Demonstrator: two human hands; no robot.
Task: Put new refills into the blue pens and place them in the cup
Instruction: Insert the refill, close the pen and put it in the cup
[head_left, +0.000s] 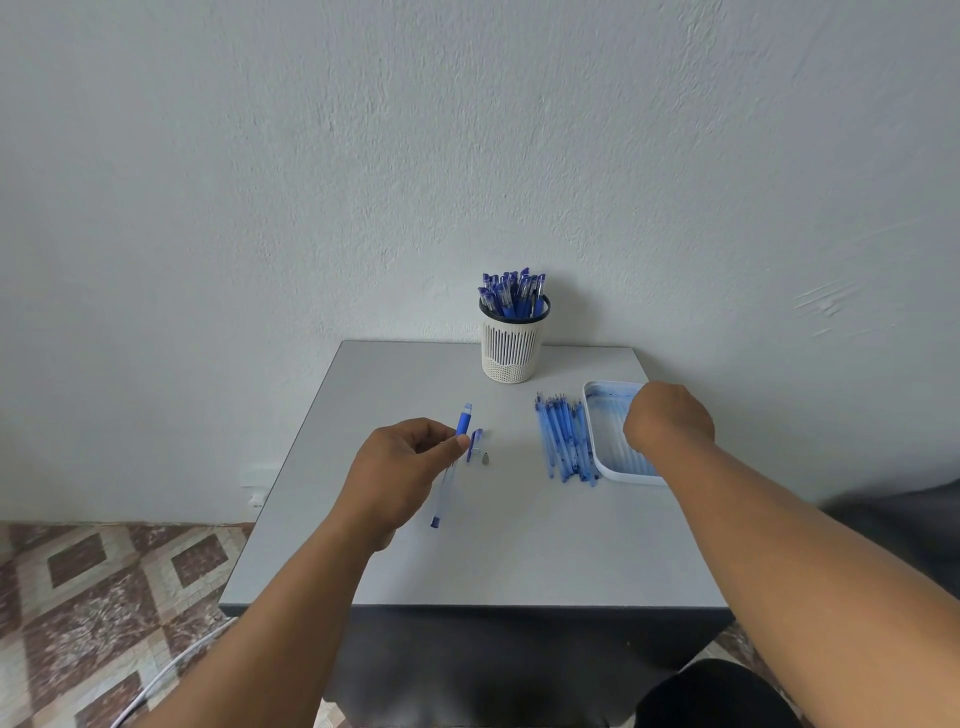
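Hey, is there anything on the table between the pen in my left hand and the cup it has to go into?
Nothing visible blocks it. The pen barrel in your left hand has bare table between it and the cup. The pen cap and metal tip lie just to its right, off the path. The cup is already crowded with pens.

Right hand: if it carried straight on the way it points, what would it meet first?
Probably the white tray: the right hand already hovers over it, knuckles aimed down and away. Its height above the tray is unclear.
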